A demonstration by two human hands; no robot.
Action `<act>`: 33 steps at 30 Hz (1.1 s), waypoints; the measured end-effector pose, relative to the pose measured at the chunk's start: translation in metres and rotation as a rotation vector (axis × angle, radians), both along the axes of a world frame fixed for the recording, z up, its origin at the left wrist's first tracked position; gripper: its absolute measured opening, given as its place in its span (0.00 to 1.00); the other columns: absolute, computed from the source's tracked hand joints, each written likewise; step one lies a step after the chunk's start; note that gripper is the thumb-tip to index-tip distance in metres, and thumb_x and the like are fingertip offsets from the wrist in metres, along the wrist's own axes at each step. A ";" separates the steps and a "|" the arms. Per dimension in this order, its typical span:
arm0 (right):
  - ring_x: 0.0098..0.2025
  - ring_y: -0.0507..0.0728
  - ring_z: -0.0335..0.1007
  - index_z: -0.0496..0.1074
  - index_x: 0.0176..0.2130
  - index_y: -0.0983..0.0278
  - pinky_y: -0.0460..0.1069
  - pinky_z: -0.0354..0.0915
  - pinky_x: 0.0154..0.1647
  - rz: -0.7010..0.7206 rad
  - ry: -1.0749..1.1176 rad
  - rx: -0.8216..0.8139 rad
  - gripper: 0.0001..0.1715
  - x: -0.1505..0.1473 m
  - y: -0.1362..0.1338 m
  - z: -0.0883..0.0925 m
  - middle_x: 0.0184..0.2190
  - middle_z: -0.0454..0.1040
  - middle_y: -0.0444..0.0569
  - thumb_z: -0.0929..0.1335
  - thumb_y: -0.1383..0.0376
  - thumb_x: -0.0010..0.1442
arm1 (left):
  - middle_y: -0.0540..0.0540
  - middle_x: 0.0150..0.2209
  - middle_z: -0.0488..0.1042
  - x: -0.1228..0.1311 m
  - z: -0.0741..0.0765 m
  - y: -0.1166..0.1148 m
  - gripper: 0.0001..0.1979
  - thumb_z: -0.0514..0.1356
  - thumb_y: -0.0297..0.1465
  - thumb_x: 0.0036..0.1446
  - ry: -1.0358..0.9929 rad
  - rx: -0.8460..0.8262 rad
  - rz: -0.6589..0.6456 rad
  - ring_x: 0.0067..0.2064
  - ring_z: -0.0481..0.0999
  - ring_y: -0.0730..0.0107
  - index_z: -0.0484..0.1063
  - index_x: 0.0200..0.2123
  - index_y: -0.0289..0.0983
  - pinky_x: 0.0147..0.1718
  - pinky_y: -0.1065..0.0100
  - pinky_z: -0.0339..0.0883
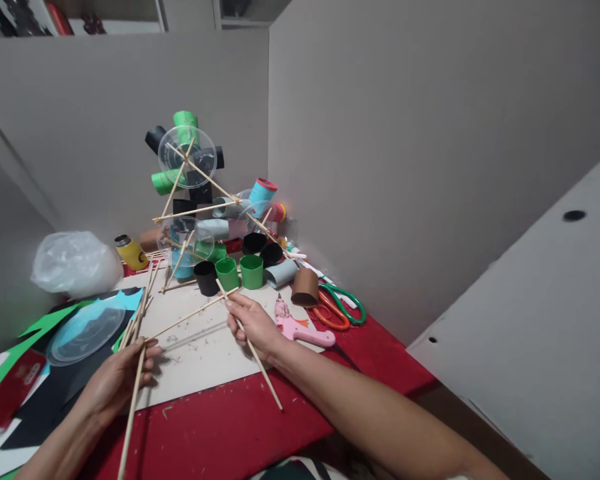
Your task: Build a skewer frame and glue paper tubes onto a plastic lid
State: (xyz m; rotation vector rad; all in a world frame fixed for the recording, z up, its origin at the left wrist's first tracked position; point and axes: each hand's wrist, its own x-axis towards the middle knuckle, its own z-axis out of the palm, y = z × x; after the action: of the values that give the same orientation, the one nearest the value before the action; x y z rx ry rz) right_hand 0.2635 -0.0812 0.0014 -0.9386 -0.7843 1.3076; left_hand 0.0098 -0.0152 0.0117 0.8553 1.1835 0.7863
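While the left hand pinches a long wooden stick between its fingers at the lower left, the right hand, nearer the middle, grips a second stick that slants down toward the near edge. A thin cross stick bridges the gap between the hands, one end at the left fingertips, the other crossing the second stick just above the right fingers; whether the joints are fixed cannot be told. All three are held above a pale board lying on a red surface. Beside the left hand lies a bundle of sticks, and farther left a clear plastic lid rests on coloured paper. Just beyond the right hand lies a pink glue gun, with green-handled scissors and a brown tube behind it. Past the hands, a black cup and two green cups stand in a row. Behind them rises a wheel-like model of clear discs, green and black tubes and a stick triangle. A full, whitish plastic bag sits at the far left, near a yellow bottle.
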 end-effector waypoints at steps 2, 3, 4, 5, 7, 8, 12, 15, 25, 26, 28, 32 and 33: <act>0.11 0.44 0.45 0.67 0.50 0.62 0.40 0.42 0.11 0.006 0.042 -0.005 0.25 0.002 -0.002 0.001 0.13 0.62 0.32 0.68 0.55 0.54 | 0.44 0.31 0.74 -0.001 0.001 -0.001 0.08 0.58 0.27 0.60 -0.004 0.012 -0.055 0.24 0.69 0.76 0.73 0.40 0.29 0.19 0.74 0.65; 0.11 0.44 0.44 0.67 0.50 0.62 0.40 0.42 0.11 0.013 0.060 -0.007 0.25 0.003 -0.002 0.002 0.13 0.61 0.32 0.68 0.56 0.54 | 0.44 0.30 0.73 -0.002 0.001 -0.002 0.09 0.59 0.29 0.59 0.000 0.021 -0.087 0.24 0.69 0.76 0.74 0.39 0.28 0.19 0.75 0.64; 0.11 0.44 0.43 0.66 0.50 0.62 0.40 0.42 0.11 0.025 0.076 -0.009 0.25 0.003 -0.003 0.002 0.13 0.61 0.32 0.68 0.57 0.54 | 0.45 0.29 0.72 -0.003 0.001 -0.003 0.10 0.60 0.31 0.58 0.012 0.032 -0.114 0.23 0.68 0.77 0.74 0.39 0.28 0.18 0.76 0.62; 0.11 0.44 0.43 0.66 0.50 0.62 0.40 0.42 0.10 0.040 0.088 -0.012 0.25 0.004 -0.004 0.002 0.13 0.61 0.32 0.68 0.57 0.54 | 0.47 0.27 0.71 -0.005 0.000 -0.004 0.13 0.62 0.33 0.57 0.024 0.044 -0.137 0.21 0.66 0.79 0.75 0.39 0.27 0.16 0.77 0.59; 0.11 0.44 0.42 0.65 0.50 0.62 0.40 0.42 0.10 0.070 0.106 -0.019 0.24 0.004 -0.004 0.001 0.13 0.61 0.32 0.68 0.58 0.55 | 0.50 0.23 0.67 -0.009 -0.001 -0.004 0.17 0.66 0.36 0.53 0.031 0.059 -0.166 0.18 0.59 0.83 0.76 0.38 0.26 0.14 0.79 0.52; 0.11 0.44 0.41 0.65 0.50 0.61 0.40 0.42 0.10 0.083 0.112 -0.024 0.23 0.004 -0.004 0.001 0.13 0.61 0.32 0.67 0.59 0.55 | 0.51 0.22 0.65 -0.011 -0.002 -0.004 0.19 0.67 0.38 0.51 0.021 0.060 -0.177 0.17 0.55 0.85 0.76 0.38 0.26 0.13 0.80 0.48; 0.11 0.45 0.40 0.65 0.50 0.61 0.39 0.42 0.10 0.125 0.118 -0.058 0.20 0.000 -0.005 -0.001 0.12 0.60 0.32 0.67 0.60 0.57 | 0.56 0.18 0.59 -0.021 -0.006 0.002 0.23 0.70 0.40 0.45 -0.035 0.040 -0.182 0.17 0.52 0.85 0.76 0.37 0.26 0.14 0.80 0.46; 0.11 0.45 0.40 0.65 0.49 0.61 0.40 0.42 0.10 0.147 0.112 -0.092 0.19 -0.003 -0.003 -0.004 0.13 0.61 0.33 0.66 0.60 0.58 | 0.57 0.17 0.57 -0.027 -0.008 0.008 0.22 0.71 0.40 0.43 -0.065 0.031 -0.173 0.18 0.52 0.85 0.76 0.35 0.27 0.16 0.79 0.49; 0.11 0.45 0.41 0.63 0.45 0.60 0.40 0.42 0.10 0.091 0.007 -0.126 0.20 -0.003 0.000 -0.011 0.14 0.59 0.32 0.67 0.55 0.54 | 0.54 0.17 0.61 -0.022 -0.010 0.003 0.19 0.68 0.40 0.47 -0.052 0.056 -0.143 0.18 0.58 0.80 0.75 0.34 0.28 0.18 0.76 0.56; 0.11 0.45 0.42 0.63 0.45 0.61 0.41 0.43 0.11 0.071 -0.019 -0.125 0.20 -0.003 0.000 -0.012 0.14 0.60 0.32 0.66 0.55 0.54 | 0.54 0.16 0.61 -0.022 -0.009 0.003 0.19 0.69 0.40 0.46 -0.055 0.059 -0.116 0.18 0.58 0.80 0.75 0.34 0.28 0.18 0.76 0.56; 0.11 0.46 0.45 0.63 0.46 0.61 0.41 0.45 0.11 0.023 -0.081 -0.113 0.21 -0.003 0.000 -0.012 0.15 0.62 0.33 0.65 0.54 0.55 | 0.54 0.17 0.62 -0.023 -0.008 0.003 0.19 0.69 0.39 0.45 -0.055 0.062 -0.075 0.18 0.58 0.80 0.75 0.34 0.28 0.18 0.76 0.57; 0.13 0.47 0.49 0.64 0.42 0.61 0.42 0.45 0.12 -0.071 -0.241 -0.067 0.16 -0.003 0.002 -0.013 0.17 0.65 0.36 0.62 0.54 0.58 | 0.53 0.17 0.63 -0.026 -0.007 0.003 0.20 0.70 0.40 0.44 -0.027 0.068 -0.061 0.19 0.59 0.80 0.75 0.34 0.29 0.19 0.76 0.58; 0.14 0.47 0.50 0.64 0.39 0.61 0.42 0.45 0.13 -0.095 -0.288 -0.049 0.14 -0.003 0.003 -0.013 0.19 0.66 0.37 0.62 0.54 0.59 | 0.53 0.17 0.64 -0.027 -0.007 0.003 0.20 0.70 0.40 0.44 -0.018 0.075 -0.073 0.19 0.60 0.80 0.75 0.33 0.29 0.19 0.76 0.58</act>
State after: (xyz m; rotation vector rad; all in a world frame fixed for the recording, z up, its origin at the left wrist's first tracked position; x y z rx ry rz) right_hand 0.2605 -0.0785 -0.0115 -1.2064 -0.9188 1.1267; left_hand -0.0175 -0.0126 0.0048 0.9458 1.1067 0.7810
